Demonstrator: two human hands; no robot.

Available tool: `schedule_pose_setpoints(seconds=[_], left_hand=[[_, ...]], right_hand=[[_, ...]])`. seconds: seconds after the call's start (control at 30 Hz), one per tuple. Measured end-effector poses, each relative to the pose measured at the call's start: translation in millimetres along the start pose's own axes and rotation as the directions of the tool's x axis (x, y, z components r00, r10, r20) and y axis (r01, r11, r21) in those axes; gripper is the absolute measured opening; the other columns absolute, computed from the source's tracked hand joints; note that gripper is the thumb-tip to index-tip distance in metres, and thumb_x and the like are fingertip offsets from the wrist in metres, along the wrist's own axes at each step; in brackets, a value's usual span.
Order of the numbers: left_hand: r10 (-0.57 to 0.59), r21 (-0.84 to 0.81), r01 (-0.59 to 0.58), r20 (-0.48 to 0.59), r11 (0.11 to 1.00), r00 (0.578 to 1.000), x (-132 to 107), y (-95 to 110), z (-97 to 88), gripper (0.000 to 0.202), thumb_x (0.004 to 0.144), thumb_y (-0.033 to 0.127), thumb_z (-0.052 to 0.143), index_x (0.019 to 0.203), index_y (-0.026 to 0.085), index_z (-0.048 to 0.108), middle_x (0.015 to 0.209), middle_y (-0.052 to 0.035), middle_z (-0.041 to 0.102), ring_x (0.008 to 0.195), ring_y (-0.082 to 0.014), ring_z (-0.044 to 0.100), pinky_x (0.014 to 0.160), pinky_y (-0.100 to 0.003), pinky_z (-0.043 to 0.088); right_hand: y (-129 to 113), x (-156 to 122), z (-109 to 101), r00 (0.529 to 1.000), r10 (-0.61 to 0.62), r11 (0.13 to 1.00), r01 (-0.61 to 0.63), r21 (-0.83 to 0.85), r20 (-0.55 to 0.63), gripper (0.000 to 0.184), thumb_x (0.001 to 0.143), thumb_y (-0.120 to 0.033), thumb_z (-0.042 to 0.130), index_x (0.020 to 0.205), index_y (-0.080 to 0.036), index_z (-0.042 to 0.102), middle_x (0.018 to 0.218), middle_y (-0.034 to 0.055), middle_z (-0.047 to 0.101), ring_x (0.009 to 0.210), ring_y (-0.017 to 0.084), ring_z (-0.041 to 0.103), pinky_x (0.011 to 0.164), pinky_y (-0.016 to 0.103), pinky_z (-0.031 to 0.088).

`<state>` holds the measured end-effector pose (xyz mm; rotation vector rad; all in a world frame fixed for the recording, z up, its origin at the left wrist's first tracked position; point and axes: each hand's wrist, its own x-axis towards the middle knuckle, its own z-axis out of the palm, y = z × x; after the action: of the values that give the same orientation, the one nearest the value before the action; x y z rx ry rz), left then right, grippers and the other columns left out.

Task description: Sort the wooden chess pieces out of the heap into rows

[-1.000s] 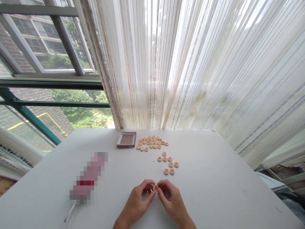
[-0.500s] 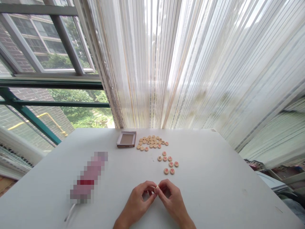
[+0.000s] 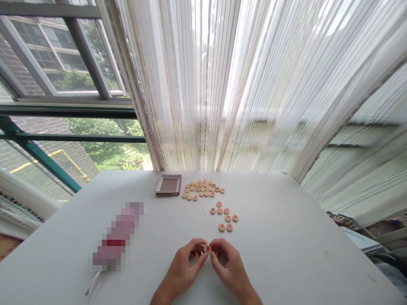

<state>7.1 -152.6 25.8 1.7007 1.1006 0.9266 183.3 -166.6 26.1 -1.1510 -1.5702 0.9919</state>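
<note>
Both of my hands meet near the front of the white table (image 3: 286,237). My left hand (image 3: 184,267) and my right hand (image 3: 227,264) pinch one round wooden chess piece (image 3: 207,249) between their fingertips, its red-marked face turned up toward me. A loose group of several red-marked pieces (image 3: 225,217) lies just beyond my hands. Farther back, a cluster of several plain-faced pieces (image 3: 202,189) sits beside a small open cardboard box (image 3: 168,185).
A blurred pink and red oblong object (image 3: 118,235) lies at the left of the table, with a white strap at its near end. Striped sheer curtains (image 3: 254,84) hang behind the table; a window with a green rail is at the left.
The piece between my fingers has turned: edge-on half a second ago, its red face shows again. The curtain at the right has swung aside. My hands have stayed in place.
</note>
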Motion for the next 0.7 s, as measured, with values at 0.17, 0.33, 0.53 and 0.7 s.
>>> schedule_pose_setpoints(seconds=[0.17, 0.33, 0.53, 0.7], left_hand=[[0.005, -0.003, -0.005, 0.002, 1.000, 1.000, -0.3, -0.8, -0.3, 0.022, 0.092, 0.035, 0.058, 0.110, 0.022, 0.062, 0.099, -0.0065, 0.074, 0.081, -0.0184, 0.068, 0.076, -0.026, 0.053], [0.001, -0.012, -0.001, -0.010, 1.000, 1.000, -0.3, -1.3, -1.0, 0.026, 0.092, 0.038, 0.058, 0.112, 0.021, 0.062, 0.098, -0.0074, 0.073, 0.081, -0.0192, 0.068, 0.074, -0.026, 0.053], [-0.031, -0.041, 0.031, -0.007, 0.999, 0.999, 0.5, -1.2, -1.0, 0.028, 0.095, 0.039, 0.053, 0.112, 0.020, 0.063, 0.087, -0.0058, 0.074, 0.073, -0.0175, 0.067, 0.071, -0.025, 0.053], [-0.022, -0.044, 0.022, -0.002, 0.999, 1.000, 0.7, 1.0, -0.4, 0.024, 0.094, 0.038, 0.055, 0.108, 0.020, 0.062, 0.091, -0.0067, 0.074, 0.077, -0.0185, 0.068, 0.073, -0.025, 0.054]], right_hand=[[-8.7, 1.8, -3.6, 1.000, -0.002, 1.000, 0.002, -0.016, 0.023, 0.010, 0.090, -0.026, 0.058, 0.096, -0.021, 0.063, 0.087, 0.0039, 0.069, 0.078, 0.017, 0.065, 0.072, 0.027, 0.053], [-3.1, 1.1, -0.4, 1.000, -0.025, 1.000, 0.025, -0.014, 0.008, 0.010, 0.088, -0.025, 0.059, 0.097, -0.021, 0.063, 0.086, 0.0030, 0.069, 0.074, 0.016, 0.064, 0.069, 0.026, 0.053], [4.2, -0.4, 1.8, 1.000, -0.022, 1.000, 0.022, -0.016, 0.021, 0.011, 0.089, -0.026, 0.058, 0.097, -0.022, 0.063, 0.089, 0.0033, 0.069, 0.075, 0.016, 0.065, 0.070, 0.026, 0.052], [3.0, -0.3, 0.7, 0.999, -0.020, 1.000, 0.020, 0.003, 0.038, 0.012, 0.090, -0.025, 0.058, 0.101, -0.022, 0.063, 0.091, 0.0032, 0.070, 0.077, 0.016, 0.065, 0.071, 0.025, 0.052]])
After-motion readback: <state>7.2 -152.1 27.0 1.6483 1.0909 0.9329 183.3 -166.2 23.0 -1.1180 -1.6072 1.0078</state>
